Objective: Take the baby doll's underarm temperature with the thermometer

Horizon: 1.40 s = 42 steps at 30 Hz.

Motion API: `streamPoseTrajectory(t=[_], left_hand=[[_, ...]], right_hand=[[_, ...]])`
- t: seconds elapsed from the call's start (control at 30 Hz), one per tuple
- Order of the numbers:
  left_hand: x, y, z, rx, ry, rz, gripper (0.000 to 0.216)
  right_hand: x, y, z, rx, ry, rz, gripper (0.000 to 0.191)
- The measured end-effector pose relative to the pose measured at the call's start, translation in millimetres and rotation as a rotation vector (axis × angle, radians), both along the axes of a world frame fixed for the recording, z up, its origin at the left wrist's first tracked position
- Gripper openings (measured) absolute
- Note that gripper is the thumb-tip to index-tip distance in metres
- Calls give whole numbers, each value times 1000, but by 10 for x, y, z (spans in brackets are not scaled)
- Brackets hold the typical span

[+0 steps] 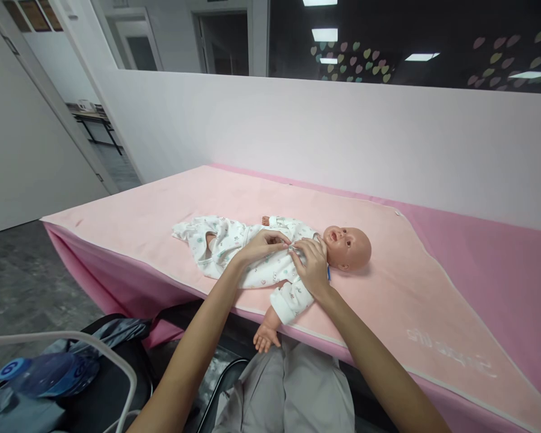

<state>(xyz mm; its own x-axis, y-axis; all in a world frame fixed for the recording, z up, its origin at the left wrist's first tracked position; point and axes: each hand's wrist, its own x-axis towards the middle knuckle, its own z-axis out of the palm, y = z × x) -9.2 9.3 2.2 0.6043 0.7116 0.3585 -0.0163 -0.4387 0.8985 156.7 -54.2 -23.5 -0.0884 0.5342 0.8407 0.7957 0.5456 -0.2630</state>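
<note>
A baby doll (349, 248) lies on its back across the table, head to the right, dressed in a white patterned romper (264, 275). Over the doll's chest, my left hand (264, 245) pinches the front of the romper between thumb and fingertips. My right hand (313, 264) is closed on the same cloth just below the doll's neck, its fingertips almost meeting those of the left. Whatever small fastening may lie between the fingertips is too small to make out. One doll hand (267, 337) hangs over the table's near edge, out of its sleeve (292, 300).
A pale pink mat (410, 282) covers the table over a darker pink cloth (491, 252). A white wall with a window stands behind. At lower left, a water bottle (49, 374) lies on a black chair (121, 385), near a pale curved tube (94, 341).
</note>
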Motion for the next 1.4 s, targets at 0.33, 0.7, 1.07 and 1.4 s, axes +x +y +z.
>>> streamPoseTrajectory(t=[0.33,0.7,1.07,1.4], left_hand=[[31,-17,17,21,117,30,29],[-339,-361,-192,478,238,443,21],[-386,-408,-208,287,123,361,15],[-358,-376,-256,348,186,420,23]], right_hand=[[-14,1,9,45,-10,-6,6],[-31,-17,-28,110,-12,7,8],[-39,-15,-28,81,-27,12,10],[-33,-23,-30,52,-48,44,14]])
